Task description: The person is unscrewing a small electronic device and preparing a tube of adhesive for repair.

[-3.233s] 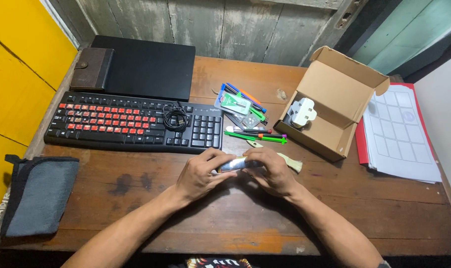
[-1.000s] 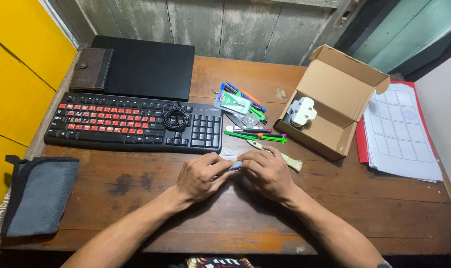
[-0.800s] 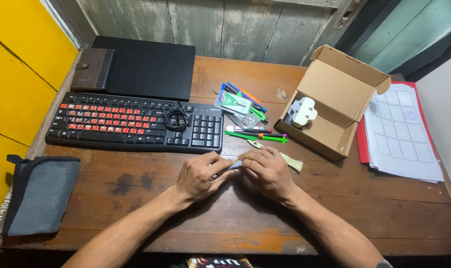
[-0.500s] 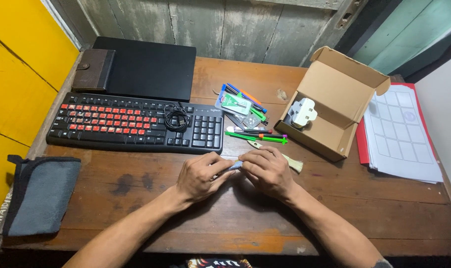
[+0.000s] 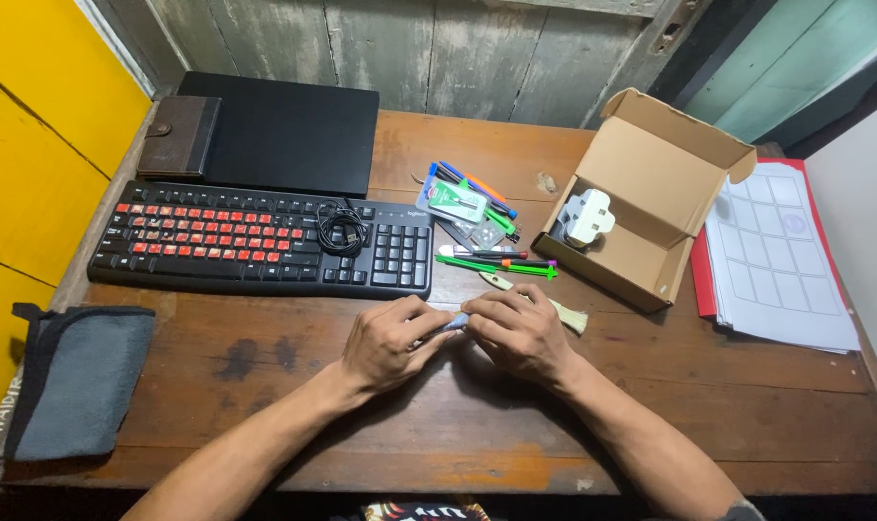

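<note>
My left hand (image 5: 390,340) and my right hand (image 5: 517,330) meet on the wooden table (image 5: 265,386) in front of the keyboard. Between their fingertips sits a small pale blue-grey object (image 5: 455,322), mostly hidden by the fingers; both hands grip it. What it is cannot be made out. Just behind my right hand lies a small cream-handled brush (image 5: 564,315).
A black keyboard (image 5: 265,241) with red keys carries a coiled black cable (image 5: 342,230). Behind it lie a black laptop (image 5: 289,130) and a brown wallet (image 5: 180,135). Pens and small tools (image 5: 482,236), an open cardboard box (image 5: 641,198), papers (image 5: 776,260) and a grey pouch (image 5: 77,381) surround the hands.
The small object, clearly visible between the hands 3.2 s ago, is now nearly covered by the fingers. Over the last second the hands have hardly moved.
</note>
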